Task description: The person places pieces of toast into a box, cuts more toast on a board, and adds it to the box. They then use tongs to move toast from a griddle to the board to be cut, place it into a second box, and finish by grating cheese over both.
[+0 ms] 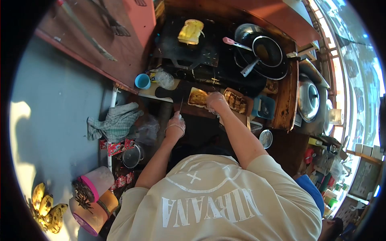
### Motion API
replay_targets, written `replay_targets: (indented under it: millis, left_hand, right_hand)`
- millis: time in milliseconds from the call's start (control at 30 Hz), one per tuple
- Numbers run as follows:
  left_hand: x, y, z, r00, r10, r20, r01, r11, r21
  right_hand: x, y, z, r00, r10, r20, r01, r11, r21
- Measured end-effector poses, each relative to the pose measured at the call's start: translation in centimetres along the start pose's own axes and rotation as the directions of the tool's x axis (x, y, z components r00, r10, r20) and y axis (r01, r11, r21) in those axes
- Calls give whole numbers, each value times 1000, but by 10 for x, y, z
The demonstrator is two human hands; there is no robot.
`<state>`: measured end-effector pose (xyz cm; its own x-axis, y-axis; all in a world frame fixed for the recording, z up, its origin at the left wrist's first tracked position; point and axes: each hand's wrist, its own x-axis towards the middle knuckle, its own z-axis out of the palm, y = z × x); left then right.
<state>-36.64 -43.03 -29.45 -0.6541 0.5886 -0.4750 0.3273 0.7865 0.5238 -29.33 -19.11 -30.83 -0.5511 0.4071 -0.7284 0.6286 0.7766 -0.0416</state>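
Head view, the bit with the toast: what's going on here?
A person in thin clear gloves is at a dark board by a stove. The left hand holds a knife, its blade beside a browned piece of bread; the right hand is at the bread's other side. Cut pieces sit in an open box nearby, and another bread piece lies on the dark cooking surface.

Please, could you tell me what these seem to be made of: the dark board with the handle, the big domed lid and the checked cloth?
Dark board: matte, perhaps stained wood; plastic is possible.
Domed lid: probably polished metal, given its bright silvery reflections.
Checked cloth: woven fabric, likely cotton, with soft folds and no shine.
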Motion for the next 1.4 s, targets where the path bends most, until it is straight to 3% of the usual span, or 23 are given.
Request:
replay_targets:
  millis: [67,100,167,233,300,333,367,400,433,500,533,633,700,833,900,1000,1033,1100,1133,1233,1300,1367,1400]
  left_hand:
    - [4,-6,-2,999,41,6,-41,998,-48]
    - [6,-7,-3,999,36,0,-36,998,-53]
    - [6,-1,-8,991,0,130,9,997,-71]
    - [3,2,-6,993,42,109,-39,999,-21]
    - [4,-5,0,992,84,92,-87,996,29]
    - [9,-15,12,994,90,60,-89,996,-30]
    - [10,-17,14,995,95,28,-93,992,-88]
    - [11,-19,16,995,94,31,-91,992,-89]
    - [9,-13,8,994,96,53,-94,995,-30]
    - [6,-2,-8,992,98,79,-100,995,28]
    - [6,2,-16,990,62,128,-70,996,54]
    - [1,7,-37,989,11,150,-26,995,96]
    - [-1,4,-41,992,-4,124,-10,993,114]
    - [-4,12,-42,988,102,119,-124,973,194]
    - [1,21,-40,982,104,156,-142,956,258]
    - [11,27,-35,984,109,144,-147,946,289]
    - [13,27,-34,982,124,140,-161,940,301]
    - [17,27,-33,985,119,126,-153,941,302]
    - [18,28,-33,981,144,129,-177,937,300]
    - [21,35,-35,982,145,123,-174,944,279]
    - [21,30,-27,984,129,126,-158,952,263]
    - [25,19,-10,985,155,79,-171,950,260]
    - [25,13,-1,986,149,79,-164,954,251]
  right_hand:
    - [5,7,10,991,42,-130,-29,994,101]
    - [7,10,13,991,36,-131,-24,995,94]
    - [-14,6,-4,979,203,-10,-195,953,233]
    - [-20,0,-7,967,254,-9,-245,942,229]
    - [-52,-13,-35,950,307,-61,-250,863,439]
    - [-42,-9,-29,950,305,-59,-250,865,436]
    - [-27,-3,-21,984,178,-23,-165,950,264]
    - [-14,2,-11,998,56,37,-59,994,91]
    - [-9,2,-6,998,58,40,-61,994,91]
    - [-2,1,2,961,273,-50,-228,878,421]
    - [15,5,17,960,276,-48,-231,877,420]
    - [42,6,39,956,258,-136,-224,949,224]
    - [-3,-17,-5,1000,5,-25,-9,985,-173]
    - [13,-10,18,991,136,5,-136,988,78]
    - [31,-3,43,985,100,-137,-104,994,-23]
    - [9,-12,30,993,32,-113,-56,973,-223]
    - [11,-10,32,993,19,-113,-46,971,-236]
    - [19,-5,43,987,88,-135,-95,994,-50]
    - [7,-11,33,987,12,-160,-51,968,-245]
    - [13,-10,34,982,32,-185,-69,978,-196]
    - [10,-9,27,991,-54,-121,16,955,-296]
    - [1,-16,12,998,-7,62,21,973,-228]
    - [5,-14,14,998,-8,68,24,971,-239]
